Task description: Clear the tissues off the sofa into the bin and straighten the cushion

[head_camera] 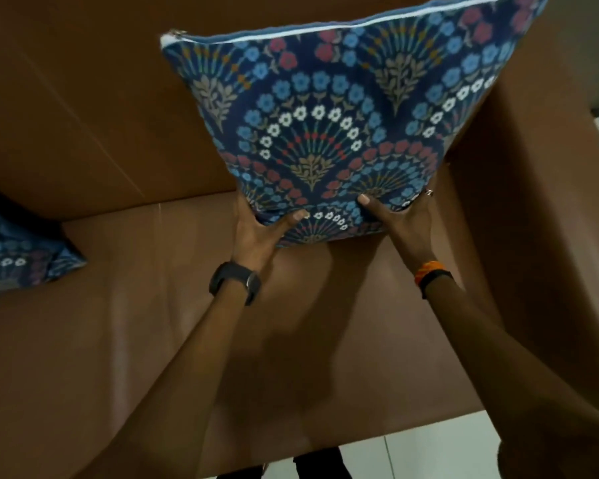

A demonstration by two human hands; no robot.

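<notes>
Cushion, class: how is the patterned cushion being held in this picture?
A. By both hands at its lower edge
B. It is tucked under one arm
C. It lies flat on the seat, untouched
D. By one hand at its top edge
A: the left hand and the right hand both grip the lower edge of the cushion, which is raised in front of the sofa backrest.

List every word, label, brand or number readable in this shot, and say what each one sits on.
None can be read.
The cushion held by both hands carries only a floral pattern, no lettering.
The watch on the left wrist shows its strap and case side; its face is turned away.
The orange and black bands on the right wrist show no print.
</notes>
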